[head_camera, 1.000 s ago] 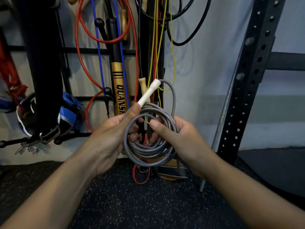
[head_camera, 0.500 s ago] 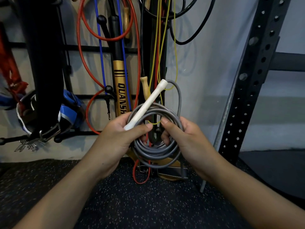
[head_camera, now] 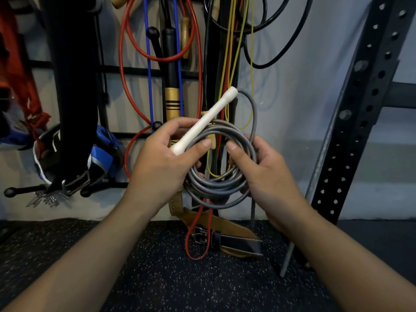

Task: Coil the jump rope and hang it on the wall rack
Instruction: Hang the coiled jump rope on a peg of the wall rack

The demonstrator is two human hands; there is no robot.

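left hand grips handle and rope coil | right hand pinches coil | risk: loosened grip lets loops spring apart

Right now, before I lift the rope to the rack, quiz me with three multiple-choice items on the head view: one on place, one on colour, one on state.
1. Where does the white handle lie?
A. on the floor
B. across the coil, in the left hand
C. hung on the rack

2. What colour is the coiled jump rope?
A. grey
B. red
C. yellow

3. How is the coil held?
A. hanging from a hook
B. by the right hand alone
C. gripped by both hands

Answers:
1 B: the left thumb pins the handle's lower end over the loops.
2 A: the loops are grey; the red and yellow cords hang behind.
3 C: fingers of each hand close on opposite sides of the coil.
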